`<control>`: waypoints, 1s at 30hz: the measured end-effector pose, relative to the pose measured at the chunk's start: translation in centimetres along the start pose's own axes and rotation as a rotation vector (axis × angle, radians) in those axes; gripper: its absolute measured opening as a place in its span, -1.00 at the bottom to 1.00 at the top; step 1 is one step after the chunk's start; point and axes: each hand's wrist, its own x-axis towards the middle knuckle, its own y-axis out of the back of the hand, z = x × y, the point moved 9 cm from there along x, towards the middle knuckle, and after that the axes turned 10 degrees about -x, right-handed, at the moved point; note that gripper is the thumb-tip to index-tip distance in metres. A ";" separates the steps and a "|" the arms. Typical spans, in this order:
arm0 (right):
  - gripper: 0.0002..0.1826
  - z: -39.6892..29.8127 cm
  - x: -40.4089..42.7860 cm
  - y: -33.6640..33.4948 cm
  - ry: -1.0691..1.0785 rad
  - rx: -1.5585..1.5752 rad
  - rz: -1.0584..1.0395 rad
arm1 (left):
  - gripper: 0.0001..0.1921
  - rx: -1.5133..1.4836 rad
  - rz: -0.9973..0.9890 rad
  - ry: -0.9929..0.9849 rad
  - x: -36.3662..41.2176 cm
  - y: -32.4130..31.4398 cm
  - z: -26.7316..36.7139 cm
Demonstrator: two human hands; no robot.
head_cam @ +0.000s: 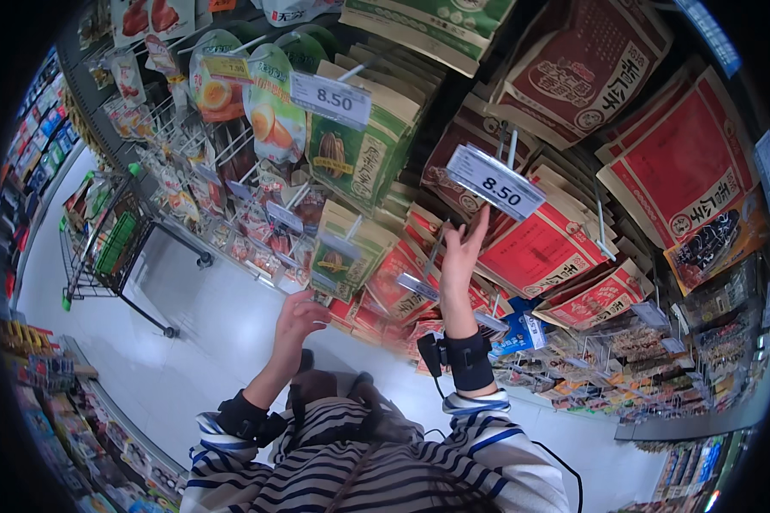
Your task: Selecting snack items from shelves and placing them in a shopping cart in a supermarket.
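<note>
My right hand [463, 253] is raised among hanging snack packets, its fingertips at the lower edge of a price tag holder [496, 182]; whether they touch it I cannot tell. It holds nothing that I can see. Red and kraft-paper snack packets [539, 247] hang just right of it on metal hooks. My left hand [300, 317] is lower, fingers loosely bent with nothing in them, below a small green and kraft-paper packet [346, 253]. Larger green packets [366, 144] hang above. Each wrist wears a black strap; the right one bears a small black device [431, 354].
A shopping cart [125, 237] with goods in it stands on the pale floor at the left. Metal hooks [237, 151] with price holders stick out from the rack. More shelves of packaged goods [96, 442] line the lower left. A black cable [568, 471] hangs at the right sleeve.
</note>
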 end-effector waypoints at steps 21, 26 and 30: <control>-0.61 5.0 7.3 2.3 0.003 -0.301 0.171 | -0.74 0.113 -0.532 0.216 7.5 -0.7 3.6; -0.56 5.1 6.1 1.3 -0.083 -0.253 0.165 | -0.73 0.102 -0.543 0.217 7.1 -0.7 4.3; -0.59 2.7 4.0 -0.1 -0.139 -0.319 0.216 | -0.74 0.113 -0.594 0.232 6.9 -1.1 4.4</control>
